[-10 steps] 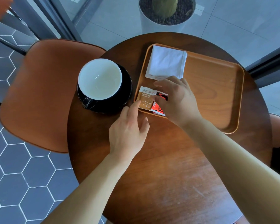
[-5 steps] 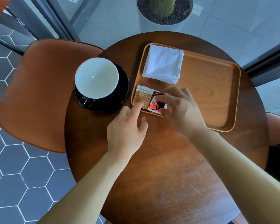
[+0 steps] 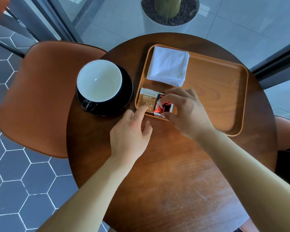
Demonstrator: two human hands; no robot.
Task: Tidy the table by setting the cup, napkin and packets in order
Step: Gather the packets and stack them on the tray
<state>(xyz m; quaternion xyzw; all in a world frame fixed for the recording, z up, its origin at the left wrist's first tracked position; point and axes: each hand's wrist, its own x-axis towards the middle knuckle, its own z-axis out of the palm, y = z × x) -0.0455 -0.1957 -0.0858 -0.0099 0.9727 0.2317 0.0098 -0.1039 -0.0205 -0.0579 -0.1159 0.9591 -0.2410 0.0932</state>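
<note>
Pinched between right hand (image 3: 185, 111) thumb and fingers, the red packet (image 3: 162, 107) adjoins the brown "taikoo" packet (image 3: 146, 100), pressed by the left hand (image 3: 130, 134) forefinger.

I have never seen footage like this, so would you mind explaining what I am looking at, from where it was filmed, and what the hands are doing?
There is no machine here: a camera worn on a person's head looks down at their two bare hands. A round table holds a white cup on a black saucer and a wooden tray. On the tray lie a folded napkin and two packets. The left hand presses one finger on the brown packet. The right hand pinches the red packet between thumb and fingers.
</note>
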